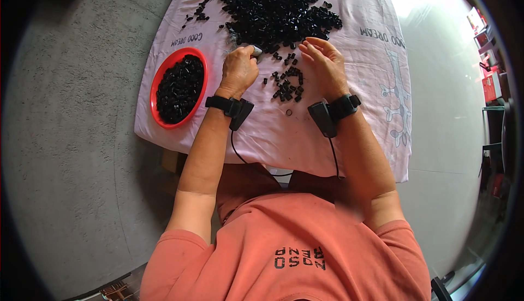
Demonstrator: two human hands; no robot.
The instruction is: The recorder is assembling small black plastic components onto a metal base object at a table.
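A large heap of small shiny black pieces (273, 6) lies at the far side of the cloth-covered table. My left hand (240, 71) is closed in a fist just left of the heap's near edge. A small grey thing (256, 51) shows at its thumb side; whether it is held or worn I cannot make out. My right hand (326, 63) rests at the heap's near right edge, its fingers stretched out and holding nothing I can see. Between my hands lies a small cluster of loose black pieces (287, 85).
At the left edge of the table stands a red basin (155, 112) filled with similar black pieces. A small ring (289, 112) lies near the cluster. Black wrist straps with cables are on both forearms. A pale pink cloth (371, 82) drapes over the table.
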